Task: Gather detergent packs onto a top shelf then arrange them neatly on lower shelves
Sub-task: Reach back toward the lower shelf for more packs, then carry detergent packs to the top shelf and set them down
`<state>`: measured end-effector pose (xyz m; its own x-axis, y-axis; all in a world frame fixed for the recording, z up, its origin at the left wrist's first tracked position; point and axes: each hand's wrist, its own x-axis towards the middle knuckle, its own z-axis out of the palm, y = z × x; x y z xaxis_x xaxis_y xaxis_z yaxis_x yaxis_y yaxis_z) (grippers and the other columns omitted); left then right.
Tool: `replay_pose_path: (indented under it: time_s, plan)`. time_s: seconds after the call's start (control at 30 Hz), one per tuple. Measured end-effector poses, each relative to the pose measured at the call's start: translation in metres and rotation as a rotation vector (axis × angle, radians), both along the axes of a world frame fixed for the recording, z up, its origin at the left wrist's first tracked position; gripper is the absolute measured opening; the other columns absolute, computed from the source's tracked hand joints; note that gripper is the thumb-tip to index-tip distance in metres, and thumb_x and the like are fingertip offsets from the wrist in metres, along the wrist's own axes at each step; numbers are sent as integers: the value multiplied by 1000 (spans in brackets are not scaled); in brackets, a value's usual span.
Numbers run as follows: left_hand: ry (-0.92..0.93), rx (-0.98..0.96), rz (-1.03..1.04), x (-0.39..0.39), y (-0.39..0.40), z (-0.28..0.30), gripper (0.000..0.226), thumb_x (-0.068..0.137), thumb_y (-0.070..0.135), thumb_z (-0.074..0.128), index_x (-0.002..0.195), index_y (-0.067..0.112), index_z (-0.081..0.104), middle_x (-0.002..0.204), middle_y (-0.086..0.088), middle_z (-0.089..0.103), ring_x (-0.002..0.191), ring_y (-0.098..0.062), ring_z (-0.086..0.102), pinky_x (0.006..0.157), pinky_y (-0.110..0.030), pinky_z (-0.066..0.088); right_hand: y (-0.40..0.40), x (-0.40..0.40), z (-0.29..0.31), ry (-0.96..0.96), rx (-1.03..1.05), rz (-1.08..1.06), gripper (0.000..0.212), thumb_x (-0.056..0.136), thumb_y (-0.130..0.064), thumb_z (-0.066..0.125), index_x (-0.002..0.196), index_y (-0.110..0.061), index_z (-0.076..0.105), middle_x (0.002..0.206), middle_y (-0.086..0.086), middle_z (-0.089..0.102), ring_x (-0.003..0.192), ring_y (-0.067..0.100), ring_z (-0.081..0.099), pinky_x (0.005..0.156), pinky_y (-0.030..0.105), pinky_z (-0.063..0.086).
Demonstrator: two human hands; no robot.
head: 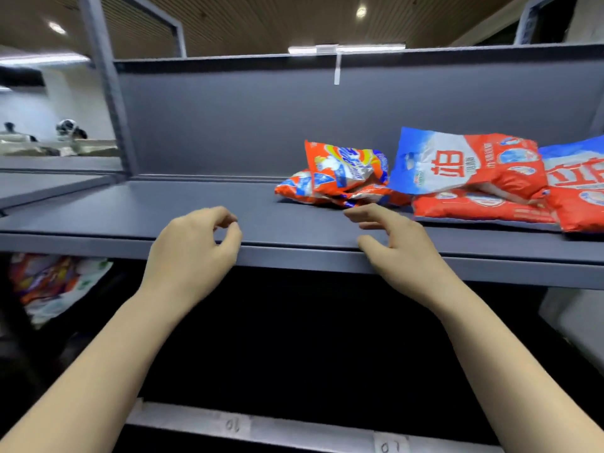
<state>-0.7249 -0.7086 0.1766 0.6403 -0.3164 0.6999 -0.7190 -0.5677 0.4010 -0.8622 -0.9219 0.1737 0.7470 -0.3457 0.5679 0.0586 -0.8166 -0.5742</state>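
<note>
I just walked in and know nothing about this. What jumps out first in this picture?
The bright orange, red and blue detergent packs heaped on the right of the grey top shelf. In front, the left hand and right hand hover empty at the shelf's front edge, the right one nearest the small orange pack.

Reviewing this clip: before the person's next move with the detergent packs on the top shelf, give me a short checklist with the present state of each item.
1. Both hands free: ok. Left hand and right hand hold nothing, fingers loosely curled.
2. Pack within reach: ok. The right hand's fingertips are close to the small orange packs; whether they touch, cannot tell.
3. Packs gathered on the top shelf: not ok. At least one pack lies on the shelf below, at the left.
4. Packs neat: not ok. The large red and blue packs overlap in a loose heap.
5. Lower shelf space: cannot tell, too dark.
</note>
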Motion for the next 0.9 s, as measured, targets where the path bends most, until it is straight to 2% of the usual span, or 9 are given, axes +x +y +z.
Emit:
replay_pose_path:
  time_s: [0.1,0.2,0.3,0.37,0.43,0.5,0.6,0.7,0.9]
  plan:
    - [-4,-10,26,4,44,-12,14,87,26,55,92,23,68,91,8,68,75,-20,59,73,-31,44,33,11,-8,8,-16,43,42,86,-8,52,120,-31,60,117,-15,60,108,-1,53,77,-4,33]
    - [-4,-10,44,12,91,-23,10,85,23,57,89,25,67,83,11,66,75,-17,62,72,-29,43,73,26,-20,27,-74,77,41,85,-7,53,119,-29,60,117,-14,61,110,1,53,89,5,34]
    - [9,6,60,26,141,-36,10,86,21,59,90,25,67,86,11,68,80,-16,62,75,-31,46,117,44,-34,33,-128,83,41,85,-8,54,121,-26,60,120,-15,60,114,-1,49,96,11,31]
    - [35,9,75,38,175,-45,12,86,23,58,93,26,67,90,11,68,83,-16,62,77,-35,49,147,57,-44,36,-121,94,41,85,-8,54,121,-27,60,119,-18,59,115,-2,49,97,7,30]
    - [66,19,90,51,209,-55,13,86,26,56,96,28,66,91,13,67,76,-12,60,73,-33,48,177,71,-54,52,-116,100,41,85,-10,55,122,-29,59,118,-20,58,115,-4,49,96,4,29]
    - [84,29,106,63,237,-65,15,86,27,56,98,28,66,91,15,66,64,-3,55,67,-30,44,202,82,-64,75,-115,95,41,87,-13,54,123,-31,57,117,-24,55,116,-5,48,97,6,30]
    - [129,54,128,84,284,-80,16,87,29,57,100,30,66,86,19,63,56,0,53,59,-26,39,248,106,-81,112,-161,96,40,89,-19,52,127,-33,53,123,-23,53,119,-2,45,99,15,32]
    - [169,106,165,107,332,-95,16,87,31,57,101,32,65,87,23,59,56,0,50,56,-20,35,298,131,-97,167,-209,107,41,91,-23,50,130,-35,49,127,-22,51,119,-1,44,97,18,33]
    - [268,123,235,149,411,-123,21,89,34,54,108,31,63,95,21,59,65,1,51,63,-22,38,375,186,-125,256,-240,180,42,93,-27,48,133,-37,45,129,-25,48,117,-5,42,96,13,31]
